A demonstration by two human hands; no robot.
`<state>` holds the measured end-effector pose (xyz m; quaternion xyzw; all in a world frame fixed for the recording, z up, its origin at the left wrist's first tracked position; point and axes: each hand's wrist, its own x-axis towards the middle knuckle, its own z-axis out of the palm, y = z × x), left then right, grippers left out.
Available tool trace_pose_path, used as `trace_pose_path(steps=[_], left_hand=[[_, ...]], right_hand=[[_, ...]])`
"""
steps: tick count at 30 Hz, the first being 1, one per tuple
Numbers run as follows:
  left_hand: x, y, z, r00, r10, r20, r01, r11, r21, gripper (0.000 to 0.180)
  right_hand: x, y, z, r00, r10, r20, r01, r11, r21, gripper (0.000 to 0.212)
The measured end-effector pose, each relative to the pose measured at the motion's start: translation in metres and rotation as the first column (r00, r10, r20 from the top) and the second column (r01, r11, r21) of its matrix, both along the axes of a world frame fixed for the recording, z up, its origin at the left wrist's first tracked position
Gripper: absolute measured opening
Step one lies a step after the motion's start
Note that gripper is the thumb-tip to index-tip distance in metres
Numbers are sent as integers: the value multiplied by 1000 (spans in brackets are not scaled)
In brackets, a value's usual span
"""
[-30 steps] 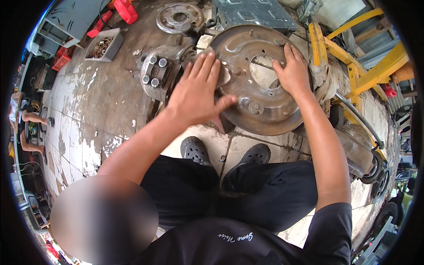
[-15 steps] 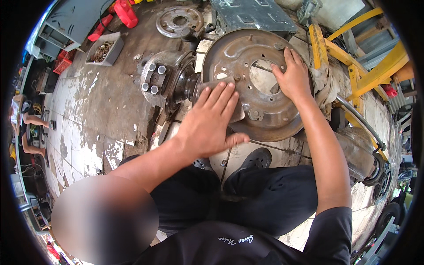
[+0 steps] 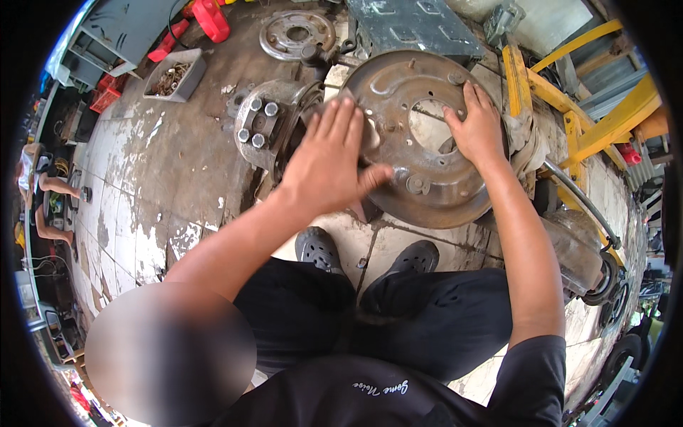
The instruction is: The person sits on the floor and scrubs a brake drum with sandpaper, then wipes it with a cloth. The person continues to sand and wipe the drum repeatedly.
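Note:
A rusty brown brake backing plate (image 3: 388, 78), round with a large centre hole, lies in front of me. My left hand (image 3: 324, 156) is over its left edge, palm down, with fingers outstretched and thumb spread. Beneath that hand is a thin brownish sheet (image 3: 366, 208) like sandpaper, mostly hidden, with a corner showing below the palm. My right hand (image 3: 478, 128) rests open on the plate's right side, its thumb beside the centre hole. Left of the plate sits a greasy metal axle part (image 3: 256, 146) with several bright bolt heads.
Farther back are another round metal plate (image 3: 274, 35) and a dark metal case (image 3: 420, 32). A yellow steel frame (image 3: 516, 78) stands right. A grey bin (image 3: 192, 75) of small parts and red containers (image 3: 211, 20) sit far left. Another person's legs (image 3: 60, 186) show at the left rim.
My left hand has slid left along the plate, carrying the sheet with it. My right hand keeps its place on the plate. The view has shifted slightly.

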<state>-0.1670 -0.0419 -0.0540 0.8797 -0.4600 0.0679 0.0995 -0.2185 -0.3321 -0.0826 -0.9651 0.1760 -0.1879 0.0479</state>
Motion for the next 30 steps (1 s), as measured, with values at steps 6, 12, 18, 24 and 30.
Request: trace_pose_path(steps=[6,12,18,24,30], left_hand=[[8,-9,-4,1000,-19,-24,17,999,-47,102],[-23,-3,3,987,-59,-152,64,997,33,104],[10,-13,-1,1000,2,-22,-3,997,-76,97],[-25,0,1,998,-23,-56,23,1000,-4,101],[-14,-15,3,998,61,26,-63,996,69,100]], right_hand=[[0,3,0,1000,6,4,-6,1000,11,71],[-2,-2,-3,1000,-7,-5,7,1000,18,70],[1,0,-1,1000,13,3,-13,1000,21,71],[-4,1,-3,1000,-21,-23,21,1000,18,71],[1,-1,-2,1000,-11,-19,11,1000,19,71]])
